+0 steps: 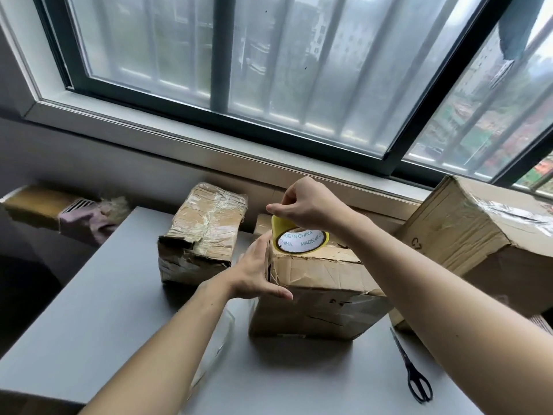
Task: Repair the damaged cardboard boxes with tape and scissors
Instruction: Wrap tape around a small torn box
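The box [317,292] sits right in front of both hands with the tape [302,241] on top, the left hand [257,271] flat and open against its left side, the right hand [308,205] pinching the tape's end upward.

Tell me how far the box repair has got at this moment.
Early to middle. Done, it seems: the far box is already wrapped in clear tape, though its near corner looks torn. In hand: the right hand pinches the tape end off the yellow roll lying on the middle box, while the left hand presses its side. Left: taping that box's torn top edge and cutting; the scissors lie untouched on the table.
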Available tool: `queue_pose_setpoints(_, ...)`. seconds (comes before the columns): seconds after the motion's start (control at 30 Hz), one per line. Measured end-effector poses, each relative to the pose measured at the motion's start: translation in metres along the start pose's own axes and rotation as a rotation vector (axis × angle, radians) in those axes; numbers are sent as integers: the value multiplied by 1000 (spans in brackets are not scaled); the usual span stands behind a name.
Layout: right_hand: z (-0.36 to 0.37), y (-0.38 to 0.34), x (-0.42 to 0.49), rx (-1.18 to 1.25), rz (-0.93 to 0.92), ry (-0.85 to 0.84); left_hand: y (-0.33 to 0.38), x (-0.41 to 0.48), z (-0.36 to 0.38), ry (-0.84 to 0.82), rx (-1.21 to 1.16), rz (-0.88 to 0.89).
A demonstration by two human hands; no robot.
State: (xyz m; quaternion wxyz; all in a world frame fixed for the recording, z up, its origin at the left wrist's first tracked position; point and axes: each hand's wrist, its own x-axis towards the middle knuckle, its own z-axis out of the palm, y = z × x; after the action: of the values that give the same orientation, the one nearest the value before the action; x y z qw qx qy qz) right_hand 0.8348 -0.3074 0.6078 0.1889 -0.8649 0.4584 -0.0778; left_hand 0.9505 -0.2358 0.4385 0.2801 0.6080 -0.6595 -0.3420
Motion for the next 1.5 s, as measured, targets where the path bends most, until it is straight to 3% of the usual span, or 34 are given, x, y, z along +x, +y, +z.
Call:
queue_pose_setpoints(0.13,0,4,-1,4,0,1,-5,12,-2,-17,64,58)
queue_pose_setpoints(0.27,-2,10,-1,8,3,2,-10,12,4,6,-26,98)
queue_pose_setpoints(0.47,-4,13,-1,42,-1,-1,-10,8,10,11,-124,26)
queue_pose_setpoints(0.7,0,-2,6,17,-57,-11,-7,10,26,154,-342,-81)
queue_pose_setpoints(0.83,-1,-1,8,-16,-84,-6,-8,10,32,202,-435,-55)
queue_pose_setpoints(1.3,-3,57,-14,-51,-61,49,-7,5,34,221,-315,-5)
queue_pose_setpoints(1.5,-7,46,-16,-24,-106,50,-4,7,29,13,-121,26)
